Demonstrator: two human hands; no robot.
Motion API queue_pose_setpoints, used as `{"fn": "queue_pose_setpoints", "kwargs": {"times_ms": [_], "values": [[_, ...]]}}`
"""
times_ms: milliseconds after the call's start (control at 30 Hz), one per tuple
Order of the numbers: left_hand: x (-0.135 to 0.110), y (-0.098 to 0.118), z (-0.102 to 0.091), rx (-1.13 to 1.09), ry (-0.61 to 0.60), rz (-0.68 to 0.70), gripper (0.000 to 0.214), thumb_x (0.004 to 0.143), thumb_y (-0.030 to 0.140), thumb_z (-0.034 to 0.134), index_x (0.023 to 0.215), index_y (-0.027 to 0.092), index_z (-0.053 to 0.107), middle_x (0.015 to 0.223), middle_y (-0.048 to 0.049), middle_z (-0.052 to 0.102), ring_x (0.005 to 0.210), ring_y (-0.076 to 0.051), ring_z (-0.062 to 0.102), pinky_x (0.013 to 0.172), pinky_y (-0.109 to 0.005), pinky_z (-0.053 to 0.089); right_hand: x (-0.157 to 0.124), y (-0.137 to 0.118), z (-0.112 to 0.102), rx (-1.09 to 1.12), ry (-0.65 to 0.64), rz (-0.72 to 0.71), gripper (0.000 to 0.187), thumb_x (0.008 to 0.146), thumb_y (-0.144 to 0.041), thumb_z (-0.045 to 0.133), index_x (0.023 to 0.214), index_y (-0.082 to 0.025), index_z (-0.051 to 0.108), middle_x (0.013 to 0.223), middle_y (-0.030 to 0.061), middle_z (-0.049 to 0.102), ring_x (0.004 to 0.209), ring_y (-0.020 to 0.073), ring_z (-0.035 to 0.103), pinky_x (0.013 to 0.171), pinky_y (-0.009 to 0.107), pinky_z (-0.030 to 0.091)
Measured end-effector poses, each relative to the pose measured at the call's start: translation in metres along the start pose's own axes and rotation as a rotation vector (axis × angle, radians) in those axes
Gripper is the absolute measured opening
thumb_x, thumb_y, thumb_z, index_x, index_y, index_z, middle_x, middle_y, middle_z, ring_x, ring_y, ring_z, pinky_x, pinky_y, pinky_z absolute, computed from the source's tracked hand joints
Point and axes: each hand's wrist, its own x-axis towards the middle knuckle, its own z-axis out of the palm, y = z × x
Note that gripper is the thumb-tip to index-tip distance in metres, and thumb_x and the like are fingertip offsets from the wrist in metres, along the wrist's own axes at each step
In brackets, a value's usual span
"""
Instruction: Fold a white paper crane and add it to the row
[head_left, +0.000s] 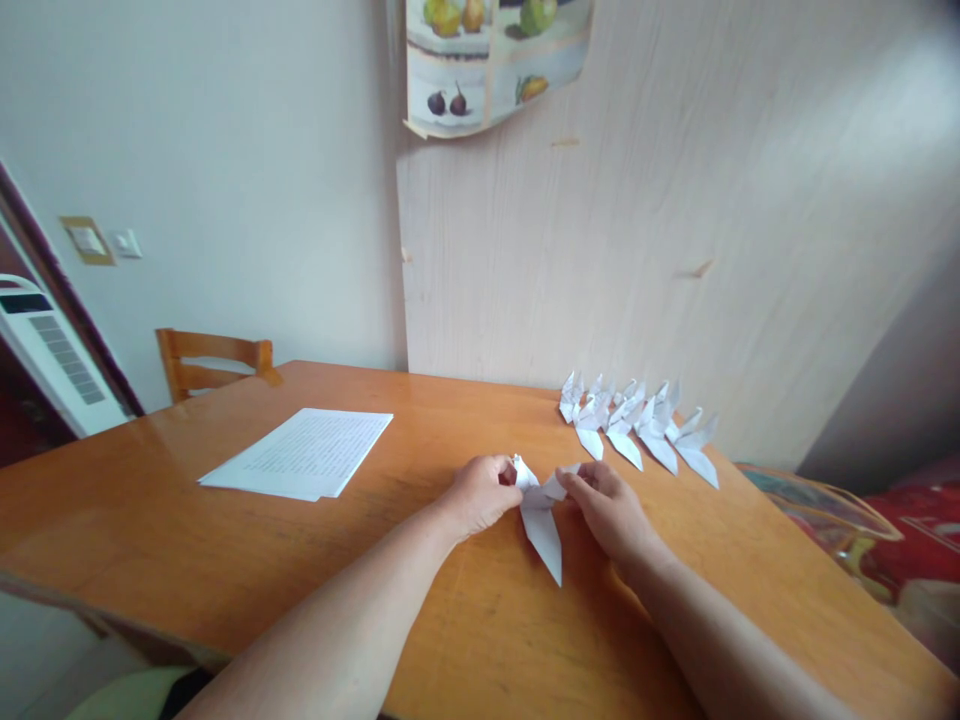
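Observation:
A folded white paper crane [541,535] is held between my two hands above the wooden table [420,610]. My left hand [484,493] pinches it from the left, close to its small folded head. On the other side, the fingers and thumb of my right hand [607,505] grip the tip of a wing. One long pointed flap of the crane hangs toward me. Beyond my right hand, several finished-looking paper cranes [626,415] stand in rows near the table's back right edge.
A stack of printed paper sheets [300,455] lies on the left of the table. A wooden chair [214,350] stands behind the far left corner. The wall [525,270] rises directly behind the table, with a fruit poster [495,60] on it. Red fabric [915,535] sits beyond the right edge.

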Motion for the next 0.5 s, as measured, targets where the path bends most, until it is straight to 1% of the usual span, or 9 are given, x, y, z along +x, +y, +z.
{"fn": "queue_pose_setpoints", "kwargs": {"times_ms": [67,133,200,300,400,500], "values": [[0.0018,-0.0037,-0.0002,0.029,0.001,0.011,0.023,0.071,0.029,0.071,0.091,0.018,0.071,0.086,-0.0035,0.073,0.088,-0.022,0.064,0.08,-0.029,0.047,-0.0028,-0.0054,-0.0013,0.06,-0.008,0.013,0.044,0.078,-0.063,0.058,0.08,-0.02,0.061,0.068,0.0015,0.063,0.059,0.0164,0.055,0.052,0.027,0.037],[0.0031,-0.0062,-0.0005,0.056,0.003,0.017,0.025,0.072,0.033,0.072,0.093,0.019,0.071,0.087,-0.0036,0.073,0.09,-0.023,0.064,0.081,-0.029,0.048,-0.0045,-0.0096,-0.0025,0.105,0.007,0.013,0.048,0.08,-0.066,0.056,0.076,-0.019,0.061,0.071,0.0035,0.064,0.064,0.0173,0.057,0.054,0.027,0.038],[0.0041,-0.0078,-0.0008,0.077,0.0,0.02,0.026,0.072,0.034,0.072,0.094,0.02,0.071,0.089,-0.0033,0.074,0.091,-0.023,0.065,0.082,-0.029,0.048,-0.005,-0.0116,-0.0034,0.153,0.015,0.015,0.05,0.081,-0.068,0.053,0.076,-0.019,0.062,0.074,0.0048,0.065,0.069,0.0183,0.059,0.055,0.027,0.039],[0.0049,-0.0088,-0.0009,0.093,-0.004,0.029,0.024,0.074,0.033,0.071,0.094,0.02,0.071,0.091,-0.003,0.074,0.09,-0.022,0.065,0.082,-0.029,0.048,-0.0046,-0.0119,-0.004,0.201,0.013,0.018,0.051,0.082,-0.068,0.052,0.078,-0.018,0.063,0.075,0.0052,0.065,0.069,0.0183,0.059,0.053,0.026,0.037],[0.0046,-0.0089,-0.0009,0.091,-0.004,0.046,0.024,0.074,0.034,0.071,0.093,0.02,0.071,0.091,-0.0034,0.074,0.089,-0.022,0.066,0.082,-0.03,0.049,-0.0041,-0.0112,-0.0042,0.186,-0.023,0.011,0.053,0.082,-0.068,0.051,0.073,-0.018,0.063,0.071,0.0044,0.064,0.065,0.0171,0.056,0.052,0.026,0.036],[0.0041,-0.0083,-0.0011,0.089,0.001,0.047,0.024,0.074,0.034,0.071,0.093,0.019,0.071,0.092,-0.004,0.074,0.089,-0.022,0.066,0.082,-0.03,0.049,-0.0037,-0.0096,-0.0046,0.107,-0.068,-0.011,0.056,0.084,-0.069,0.047,0.066,-0.018,0.062,0.066,0.0028,0.061,0.062,0.016,0.052,0.054,0.027,0.035]]}}
